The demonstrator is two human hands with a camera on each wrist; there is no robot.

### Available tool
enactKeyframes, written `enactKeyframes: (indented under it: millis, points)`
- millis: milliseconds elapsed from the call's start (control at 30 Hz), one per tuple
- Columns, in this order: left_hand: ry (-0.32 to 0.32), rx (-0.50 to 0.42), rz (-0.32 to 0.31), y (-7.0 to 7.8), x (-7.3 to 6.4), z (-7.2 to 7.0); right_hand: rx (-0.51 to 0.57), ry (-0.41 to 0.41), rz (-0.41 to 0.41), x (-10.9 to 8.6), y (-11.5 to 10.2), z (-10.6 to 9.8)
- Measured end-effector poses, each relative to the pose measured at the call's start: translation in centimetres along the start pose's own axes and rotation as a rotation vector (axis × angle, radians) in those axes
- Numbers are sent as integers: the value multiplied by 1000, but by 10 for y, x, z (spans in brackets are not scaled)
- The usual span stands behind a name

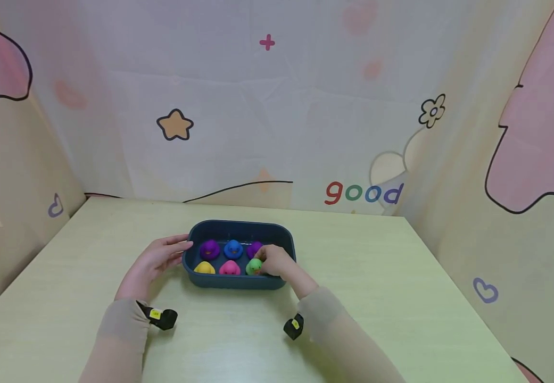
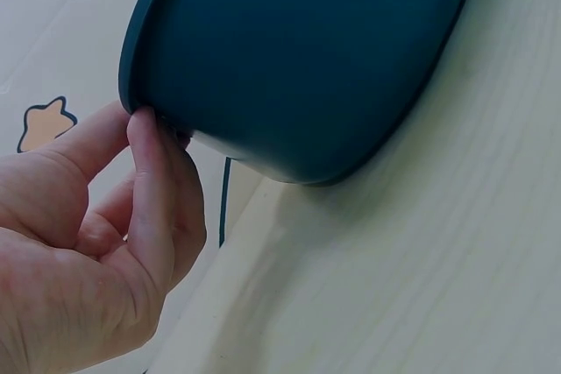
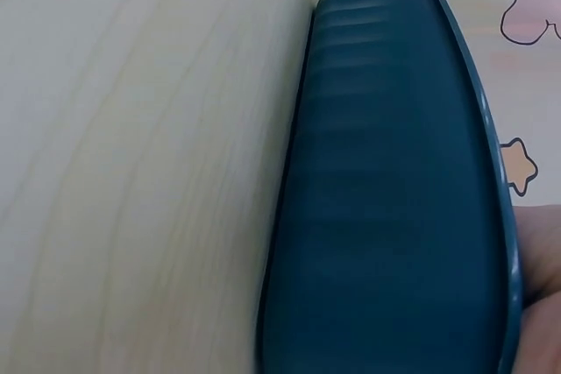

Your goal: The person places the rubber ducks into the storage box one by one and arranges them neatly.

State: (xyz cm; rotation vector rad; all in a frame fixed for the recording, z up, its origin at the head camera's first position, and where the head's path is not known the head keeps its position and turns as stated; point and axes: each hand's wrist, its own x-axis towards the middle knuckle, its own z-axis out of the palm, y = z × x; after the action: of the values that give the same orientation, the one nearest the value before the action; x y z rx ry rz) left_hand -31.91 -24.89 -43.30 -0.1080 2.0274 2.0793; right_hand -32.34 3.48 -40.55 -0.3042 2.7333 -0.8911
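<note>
A dark blue plastic tub [image 1: 238, 283] stands on the table with several small rubber ducks in it. At its back are a purple duck [image 1: 209, 249], a blue duck [image 1: 233, 249] and another purple duck [image 1: 254, 248]. The front row has a yellow duck [image 1: 204, 268], a pink duck [image 1: 230, 268] and a green duck [image 1: 254, 267]. My left hand [image 1: 159, 259] pinches the rim at the tub's left end, fingers beneath the lip in the left wrist view. Reaching over the right side, my right hand [image 1: 279, 261] pinches the green duck; its fingertips are partly hidden.
A pale wooden table [image 1: 363, 287] extends all around the tub. Behind it hangs a printed cloth backdrop [image 1: 257, 133], with more cloth on both sides. Each wrist wears a small black camera [image 1: 164, 318].
</note>
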Motion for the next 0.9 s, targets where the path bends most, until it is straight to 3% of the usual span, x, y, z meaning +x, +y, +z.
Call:
enactKeyframes:
  millis: [167, 400, 600, 733, 900]
  points:
    - [7, 15, 0, 2, -2, 1, -55, -3, -15, -1, 0, -2]
    - [40, 118, 18, 8, -4, 3, -99, 4, -36, -7, -4, -13]
    - [105, 351, 41, 19, -10, 9, -114, 74, -93, -21, -5, -38]
    - [136, 549, 35, 32, -18, 16, -123, 170, -123, -31, 2, -55]
    - [253, 841, 54, 53, -34, 35, -153, 297, -108, -39, 19, -66]
